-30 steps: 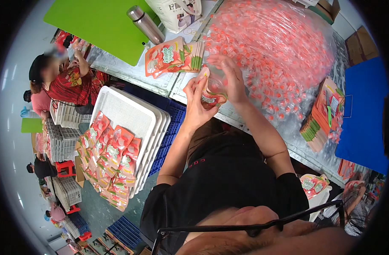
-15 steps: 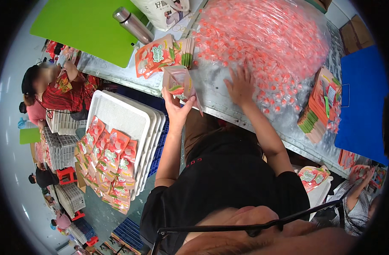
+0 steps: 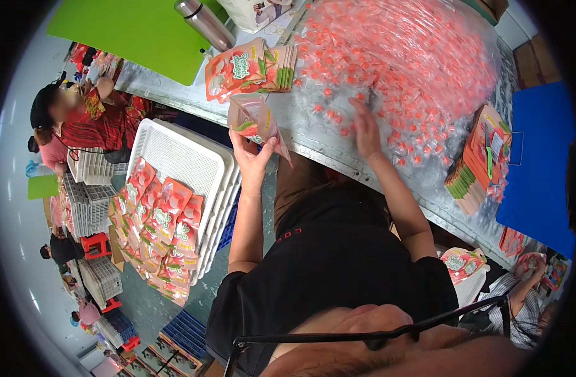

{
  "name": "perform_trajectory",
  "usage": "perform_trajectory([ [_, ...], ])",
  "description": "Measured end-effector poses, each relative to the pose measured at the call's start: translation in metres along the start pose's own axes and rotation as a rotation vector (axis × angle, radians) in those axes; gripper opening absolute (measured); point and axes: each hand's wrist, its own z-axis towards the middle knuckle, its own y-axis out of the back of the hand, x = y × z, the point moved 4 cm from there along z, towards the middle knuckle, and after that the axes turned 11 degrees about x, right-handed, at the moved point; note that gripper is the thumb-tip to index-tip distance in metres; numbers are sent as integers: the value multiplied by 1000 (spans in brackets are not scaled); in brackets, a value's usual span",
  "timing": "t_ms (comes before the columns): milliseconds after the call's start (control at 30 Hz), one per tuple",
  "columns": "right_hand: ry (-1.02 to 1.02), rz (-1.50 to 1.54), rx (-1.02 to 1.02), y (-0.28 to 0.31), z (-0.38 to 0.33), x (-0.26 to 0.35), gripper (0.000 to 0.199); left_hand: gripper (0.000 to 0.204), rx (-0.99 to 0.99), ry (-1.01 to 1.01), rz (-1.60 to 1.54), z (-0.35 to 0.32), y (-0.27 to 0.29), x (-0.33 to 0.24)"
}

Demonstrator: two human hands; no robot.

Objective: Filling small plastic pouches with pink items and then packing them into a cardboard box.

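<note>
My left hand [image 3: 253,164] grips a peach-printed pouch [image 3: 250,116] by its lower part, just off the table's front edge. The pouch's mouth gapes open at the top; what lies inside is hidden. My right hand [image 3: 367,135] is at the near side of a heap of small clear-wrapped red candies [image 3: 420,125], its fingers stretched out and seen edge-on. Several loose candies [image 3: 332,115] lie on the metal table just left of that hand. Behind them, a big clear plastic sheet or bag [image 3: 439,50] covers the rest of the heap.
Flat pouches [image 3: 238,69] lie stacked beyond my left hand, beside a steel flask [image 3: 206,24]. Another pouch stack [image 3: 480,154] with a green-handled tool stands at right, near a blue board [image 3: 539,163]. Filled pouches [image 3: 162,220] cover stacked white trays [image 3: 175,147]. A co-worker [image 3: 80,125] is at left.
My right hand has drawn nearer and turned from palm-down to edge-on, and several candies now lie apart to its left. My left hand has shifted slightly left with the pouch.
</note>
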Motion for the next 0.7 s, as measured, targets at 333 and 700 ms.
perform_trajectory([
  [333,26,-523,78,-30,5,-3,72,77,-24,0,9,-5,8,-1],
  [700,187,-780,38,-45,25,37,66,79,-13,6,-2,-5,4,-2],
])
